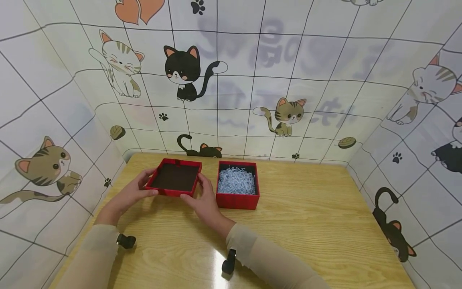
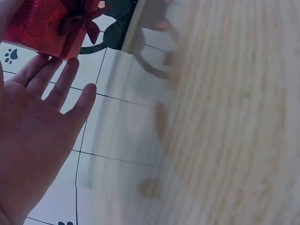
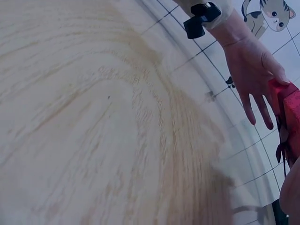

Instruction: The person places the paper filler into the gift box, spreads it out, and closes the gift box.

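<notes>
A red box lid [image 1: 175, 176] is held with its dark inside facing up, above the left part of the table. My left hand [image 1: 131, 195] grips its left side, thumb at the near corner; the left wrist view shows those fingers stretched under the lid's patterned outside, by a ribbon bow [image 2: 82, 23]. On the right side, my right hand [image 1: 207, 202] holds the lid between thumb and fingers. Just right of that hand stands an uncovered red box [image 1: 237, 201], filled with pale blue shredded paper [image 1: 236, 181]. Only a sliver of the right hand shows in the right wrist view.
The wooden table [image 1: 303, 216] runs beneath both arms. A white cloth wall [image 1: 238, 92] printed with cats and grid lines rises behind it and on both sides. A black wrist camera [image 1: 127, 241] sits on the left sleeve, another black camera [image 1: 229, 263] on the right.
</notes>
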Action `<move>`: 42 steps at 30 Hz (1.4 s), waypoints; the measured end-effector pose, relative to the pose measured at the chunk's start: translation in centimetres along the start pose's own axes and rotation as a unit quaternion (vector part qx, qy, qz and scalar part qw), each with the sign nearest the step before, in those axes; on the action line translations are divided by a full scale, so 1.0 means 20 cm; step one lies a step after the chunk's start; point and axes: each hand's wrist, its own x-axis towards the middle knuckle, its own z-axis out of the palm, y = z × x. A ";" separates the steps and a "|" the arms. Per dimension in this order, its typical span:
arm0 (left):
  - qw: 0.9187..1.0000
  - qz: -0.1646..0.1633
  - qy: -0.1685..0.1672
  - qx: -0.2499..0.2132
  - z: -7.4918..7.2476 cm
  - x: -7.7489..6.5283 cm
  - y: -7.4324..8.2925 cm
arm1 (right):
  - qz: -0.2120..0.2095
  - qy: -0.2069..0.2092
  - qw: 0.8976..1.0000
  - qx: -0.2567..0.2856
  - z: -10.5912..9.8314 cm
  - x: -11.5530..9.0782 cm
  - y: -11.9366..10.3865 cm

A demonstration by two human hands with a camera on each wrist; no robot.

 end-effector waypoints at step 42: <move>0.991 0.111 0.054 -0.054 0.27 0.15 0.34 | -0.049 -0.028 0.996 -0.073 -0.48 0.02 -0.33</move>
